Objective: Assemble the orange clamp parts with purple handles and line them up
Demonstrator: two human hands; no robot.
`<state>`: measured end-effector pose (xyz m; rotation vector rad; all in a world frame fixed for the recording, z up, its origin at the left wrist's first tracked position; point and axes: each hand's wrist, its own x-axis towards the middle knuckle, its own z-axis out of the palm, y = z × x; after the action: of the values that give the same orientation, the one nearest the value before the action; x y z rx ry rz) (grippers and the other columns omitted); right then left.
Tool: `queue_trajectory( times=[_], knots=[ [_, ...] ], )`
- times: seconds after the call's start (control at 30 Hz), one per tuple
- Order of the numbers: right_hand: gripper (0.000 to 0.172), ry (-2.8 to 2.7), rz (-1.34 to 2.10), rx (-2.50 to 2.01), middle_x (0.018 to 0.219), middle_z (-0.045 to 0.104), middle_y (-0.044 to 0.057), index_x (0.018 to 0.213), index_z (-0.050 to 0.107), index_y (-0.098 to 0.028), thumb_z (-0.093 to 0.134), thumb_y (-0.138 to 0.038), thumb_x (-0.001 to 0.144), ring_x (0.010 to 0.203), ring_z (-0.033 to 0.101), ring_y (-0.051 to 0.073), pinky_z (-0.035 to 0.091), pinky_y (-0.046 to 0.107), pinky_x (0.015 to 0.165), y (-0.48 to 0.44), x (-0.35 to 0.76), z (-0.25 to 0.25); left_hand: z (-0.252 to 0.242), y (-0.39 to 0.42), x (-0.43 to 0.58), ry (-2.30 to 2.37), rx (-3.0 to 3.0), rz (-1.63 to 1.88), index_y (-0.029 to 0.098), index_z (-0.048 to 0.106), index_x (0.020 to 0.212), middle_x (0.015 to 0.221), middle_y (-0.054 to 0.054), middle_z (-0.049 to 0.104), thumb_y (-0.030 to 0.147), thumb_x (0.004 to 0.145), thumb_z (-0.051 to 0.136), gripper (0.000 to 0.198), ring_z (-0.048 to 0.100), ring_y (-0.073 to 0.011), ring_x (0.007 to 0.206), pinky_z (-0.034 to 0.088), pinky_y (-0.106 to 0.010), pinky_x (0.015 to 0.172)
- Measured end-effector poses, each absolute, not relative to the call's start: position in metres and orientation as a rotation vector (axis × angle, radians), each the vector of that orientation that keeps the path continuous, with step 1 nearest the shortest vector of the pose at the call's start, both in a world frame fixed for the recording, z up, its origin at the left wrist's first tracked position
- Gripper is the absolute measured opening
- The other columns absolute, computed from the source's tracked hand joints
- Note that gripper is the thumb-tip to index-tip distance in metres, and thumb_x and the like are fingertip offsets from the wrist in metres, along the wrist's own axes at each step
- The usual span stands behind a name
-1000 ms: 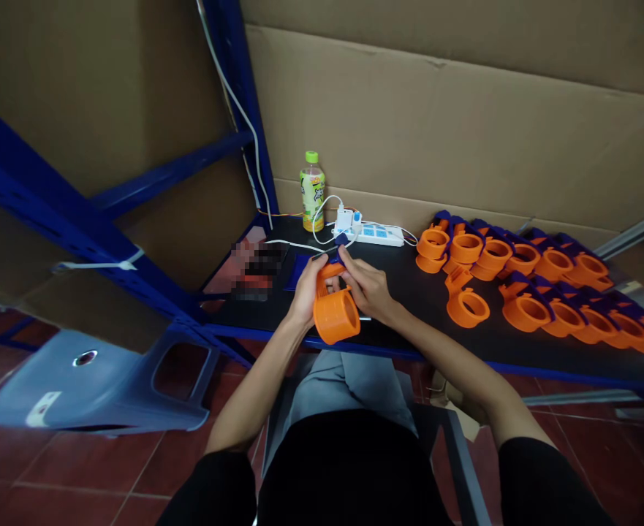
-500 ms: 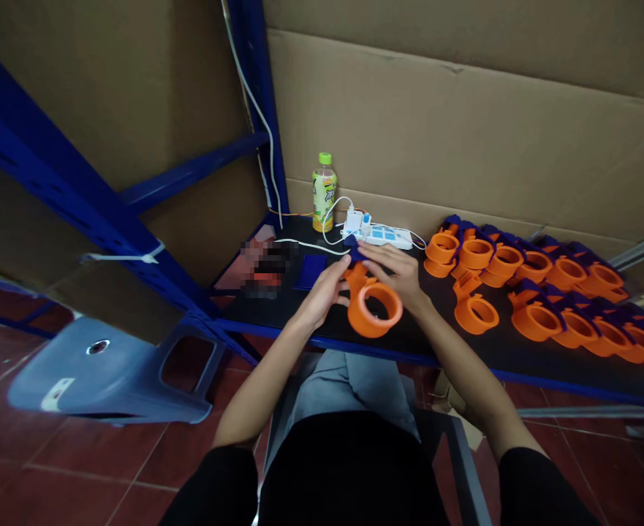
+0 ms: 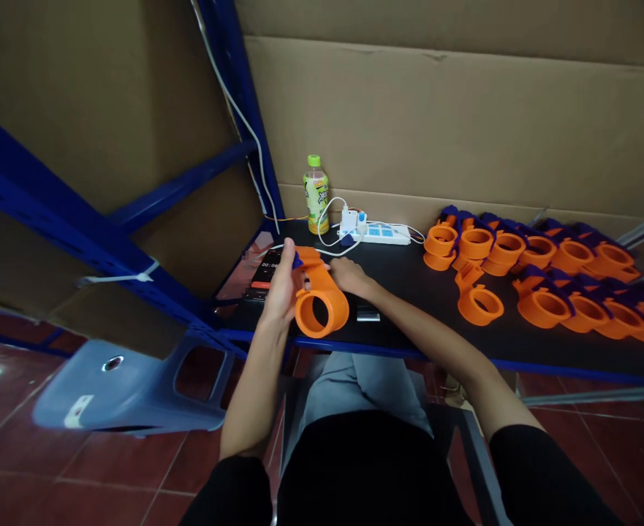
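Note:
My left hand (image 3: 281, 287) grips an orange plastic ring part (image 3: 320, 305) with a small blue piece at its top end, holding it over the front edge of the black shelf (image 3: 409, 292). My right hand (image 3: 348, 276) rests just behind the part with its fingers curled against it. What the right fingers hold, if anything, is hidden. A small dark flat piece (image 3: 368, 315) lies on the shelf beside my right wrist. Rows of finished orange-and-blue ring parts (image 3: 546, 281) stand at the right.
A green-capped drink bottle (image 3: 316, 193) and a white power strip (image 3: 379, 234) with cables stand at the back against cardboard. A phone (image 3: 267, 274) lies left of my hands. Blue rack beams (image 3: 80, 226) run at left, and a grey plastic stool (image 3: 129, 383) lies on the red tile floor.
Both hands carried the orange ring part leftward and turned it so its opening faces me. The right hand moved from on top of it to behind it.

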<state>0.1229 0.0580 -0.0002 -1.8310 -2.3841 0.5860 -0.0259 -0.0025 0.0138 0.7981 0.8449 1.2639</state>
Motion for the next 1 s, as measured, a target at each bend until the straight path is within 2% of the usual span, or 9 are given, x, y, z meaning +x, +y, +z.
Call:
queue_trajectory(
  times=[0.07, 0.2, 0.27, 0.4, 0.57, 0.67, 0.77, 0.83, 1.0],
  knots=[
    [0.048, -2.395, 0.584, -1.814, 0.126, 0.076, 0.019, 0.113, 0.079, -0.018, 0.054, -0.059, 0.102, 0.119, 0.073, 0.036, 0.054, 0.035, 0.086, 0.056, 0.117, 0.002, 0.016, -0.005, -0.023, 0.827, 0.832, 1.248, 0.018, 0.070, 0.109, 0.090, -0.012, 0.080, 0.086, 0.082, 0.061, 0.073, 0.080, -0.0299, 0.086, 0.065, -0.037, 0.066],
    [0.035, -2.387, 0.510, -1.788, 0.118, 0.078, 0.018, 0.106, 0.080, -0.019, 0.058, -0.046, 0.102, 0.114, 0.074, 0.033, 0.052, 0.032, 0.086, 0.056, 0.126, 0.009, 0.014, -0.006, -0.018, 0.780, 0.831, 1.252, 0.018, 0.070, 0.114, 0.096, -0.012, 0.080, 0.085, 0.083, 0.061, 0.074, 0.079, -0.0316, 0.093, 0.066, -0.040, 0.072],
    [0.031, -2.327, 0.384, -1.738, 0.110, 0.079, 0.018, 0.103, 0.080, -0.018, 0.058, -0.040, 0.103, 0.108, 0.075, 0.032, 0.052, 0.034, 0.088, 0.054, 0.137, 0.015, 0.010, -0.002, -0.017, 0.757, 0.797, 1.267, 0.019, 0.071, 0.114, 0.095, -0.011, 0.079, 0.084, 0.083, 0.061, 0.073, 0.078, -0.0325, 0.097, 0.066, -0.042, 0.075],
    [0.028, -2.145, 0.156, -1.402, 0.099, 0.080, 0.011, 0.114, 0.081, -0.021, 0.057, -0.033, 0.103, 0.095, 0.075, 0.028, 0.053, 0.039, 0.090, 0.043, 0.167, 0.033, -0.001, 0.006, -0.013, 0.731, 0.755, 1.345, 0.020, 0.073, 0.108, 0.093, -0.010, 0.078, 0.079, 0.083, 0.067, 0.064, 0.077, -0.0311, 0.100, 0.065, -0.041, 0.079],
    [0.017, -2.087, 0.370, -0.954, 0.119, 0.078, 0.008, 0.104, 0.081, -0.026, 0.074, -0.036, 0.092, 0.117, 0.070, 0.028, 0.055, 0.043, 0.100, 0.026, 0.192, 0.043, -0.009, 0.007, -0.003, 0.699, 0.812, 1.422, 0.019, 0.072, 0.106, 0.100, -0.009, 0.077, 0.073, 0.084, 0.071, 0.059, 0.075, -0.0278, 0.101, 0.062, -0.037, 0.081],
    [0.028, -2.031, 0.747, -0.843, 0.132, 0.073, 0.008, 0.106, 0.076, -0.025, 0.082, -0.042, 0.085, 0.124, 0.068, 0.027, 0.056, 0.042, 0.102, 0.026, 0.192, 0.030, -0.011, 0.007, 0.000, 0.758, 0.822, 1.497, 0.020, 0.071, 0.106, 0.101, -0.007, 0.076, 0.072, 0.082, 0.074, 0.057, 0.074, -0.0249, 0.098, 0.061, -0.034, 0.079],
    [0.040, -1.893, 1.060, -0.769, 0.123, 0.075, 0.007, 0.108, 0.069, -0.023, 0.084, -0.049, 0.082, 0.112, 0.073, 0.022, 0.058, 0.038, 0.099, 0.033, 0.186, 0.012, -0.013, 0.008, 0.000, 0.783, 0.825, 1.534, 0.020, 0.071, 0.106, 0.099, -0.004, 0.074, 0.069, 0.079, 0.079, 0.057, 0.073, -0.0218, 0.093, 0.061, -0.033, 0.078],
    [0.043, -1.823, 1.099, -0.756, 0.120, 0.076, 0.006, 0.111, 0.068, -0.023, 0.083, -0.052, 0.082, 0.110, 0.073, 0.020, 0.057, 0.036, 0.098, 0.036, 0.182, 0.003, -0.012, 0.010, -0.001, 0.768, 0.813, 1.550, 0.020, 0.072, 0.104, 0.096, -0.004, 0.073, 0.067, 0.076, 0.083, 0.056, 0.073, -0.0214, 0.092, 0.061, -0.033, 0.078],
    [0.040, -1.796, 0.884, -0.795, 0.132, 0.074, 0.007, 0.120, 0.073, -0.025, 0.077, -0.050, 0.089, 0.123, 0.067, 0.023, 0.055, 0.035, 0.097, 0.030, 0.182, -0.001, -0.010, 0.012, -0.001, 0.774, 0.783, 1.605, 0.020, 0.072, 0.099, 0.093, -0.003, 0.072, 0.065, 0.071, 0.087, 0.055, 0.074, -0.0213, 0.091, 0.061, -0.032, 0.079]
  ],
)
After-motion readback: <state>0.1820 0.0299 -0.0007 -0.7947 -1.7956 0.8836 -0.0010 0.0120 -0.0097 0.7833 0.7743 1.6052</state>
